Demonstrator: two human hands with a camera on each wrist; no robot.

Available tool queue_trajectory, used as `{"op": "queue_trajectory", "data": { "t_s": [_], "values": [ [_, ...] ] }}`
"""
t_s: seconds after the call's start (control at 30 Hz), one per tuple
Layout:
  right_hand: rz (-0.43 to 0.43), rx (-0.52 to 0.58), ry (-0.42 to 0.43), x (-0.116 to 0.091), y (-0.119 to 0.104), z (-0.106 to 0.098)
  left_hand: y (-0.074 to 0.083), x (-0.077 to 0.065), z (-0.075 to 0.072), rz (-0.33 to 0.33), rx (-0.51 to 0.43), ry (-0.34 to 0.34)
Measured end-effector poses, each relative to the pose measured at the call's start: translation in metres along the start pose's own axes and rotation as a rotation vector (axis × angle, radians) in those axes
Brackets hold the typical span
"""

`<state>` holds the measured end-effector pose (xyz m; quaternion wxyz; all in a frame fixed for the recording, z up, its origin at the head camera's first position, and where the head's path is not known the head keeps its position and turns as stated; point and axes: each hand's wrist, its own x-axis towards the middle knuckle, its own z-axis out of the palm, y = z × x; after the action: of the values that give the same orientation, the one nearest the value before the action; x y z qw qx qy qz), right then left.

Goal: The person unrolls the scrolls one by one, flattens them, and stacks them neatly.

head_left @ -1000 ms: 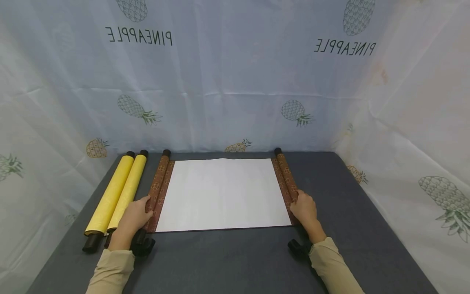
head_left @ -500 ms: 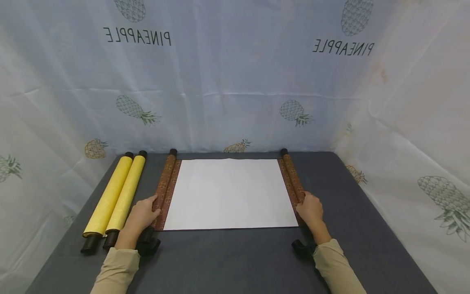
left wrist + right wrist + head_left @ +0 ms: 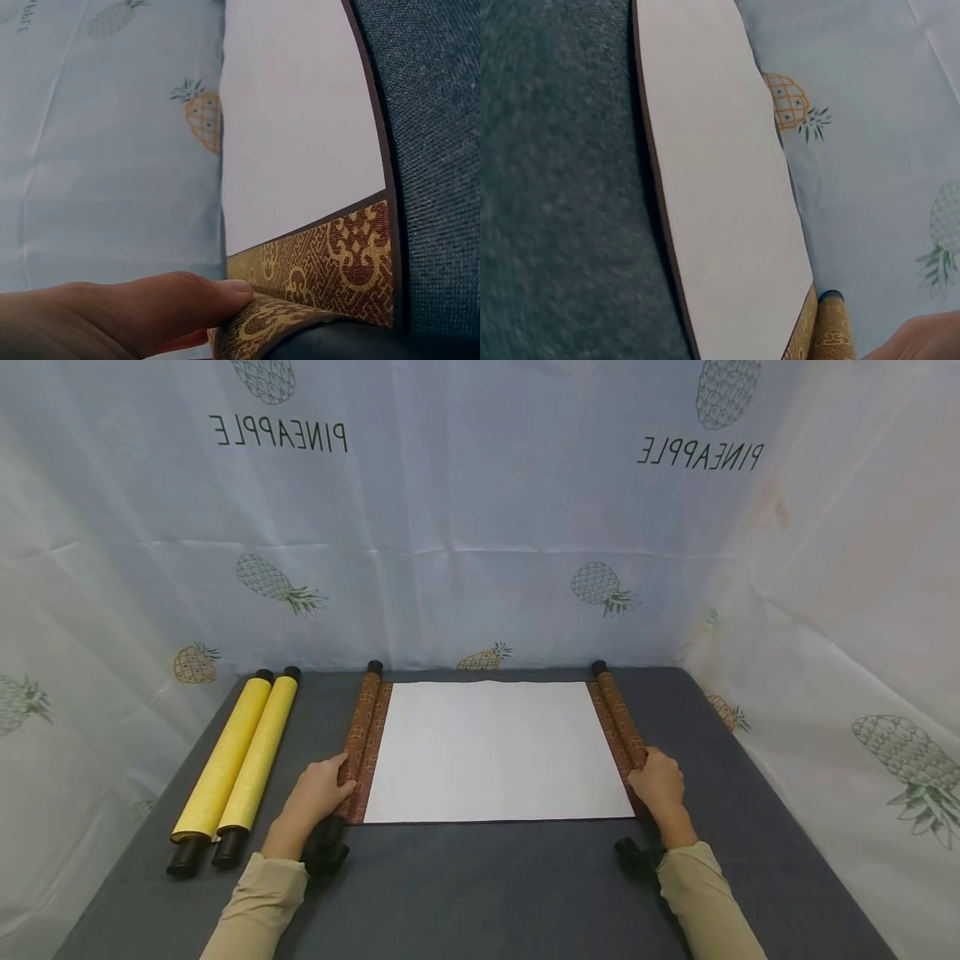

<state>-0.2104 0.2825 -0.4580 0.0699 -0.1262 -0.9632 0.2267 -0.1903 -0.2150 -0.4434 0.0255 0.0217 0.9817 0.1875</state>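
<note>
A partly unrolled hanging scroll (image 3: 498, 752) lies on the dark grey table, its blank white sheet framed at both sides by brown patterned brocade. My left hand (image 3: 313, 795) grips the near part of the left roll (image 3: 363, 710), thumb on the brocade side. Around the near part of the right roll (image 3: 619, 710) curls my right hand (image 3: 660, 787). In the left wrist view a digit of the left hand (image 3: 172, 304) presses against gold-and-red brocade (image 3: 330, 262). Only the edge of the right hand (image 3: 922, 341) shows in the right wrist view, beside the roll's far end (image 3: 832, 322).
Two yellow rolled scrolls (image 3: 223, 760) (image 3: 260, 752) with dark end knobs lie side by side at the table's left. A pineapple-print curtain (image 3: 465, 527) hangs behind the table (image 3: 480, 893) and at both sides. Dark camera straps circle both wrists.
Both hands have shifted to the right, sliding the scroll along the table with them. Its white sheet has stayed about the same width. The two yellow scrolls lie where they were.
</note>
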Motion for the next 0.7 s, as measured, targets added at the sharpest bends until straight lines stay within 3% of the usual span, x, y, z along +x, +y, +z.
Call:
{"op": "queue_trajectory", "data": {
  "t_s": [0.2, 0.47, 0.7],
  "values": [
    [0.005, -0.022, -0.012, 0.0, -0.003, 0.003, 0.0, -0.003, 0.0, -0.022, -0.024, -0.014],
    [-0.026, -0.017, 0.015, -0.003, -0.008, 0.001, -0.01, -0.006, -0.001, 0.008, -0.061, -0.014],
    [-0.081, -0.021, 0.066, -0.011, -0.019, 0.007, -0.021, -0.014, -0.008, 0.041, -0.04, 0.033]
  ]
}}
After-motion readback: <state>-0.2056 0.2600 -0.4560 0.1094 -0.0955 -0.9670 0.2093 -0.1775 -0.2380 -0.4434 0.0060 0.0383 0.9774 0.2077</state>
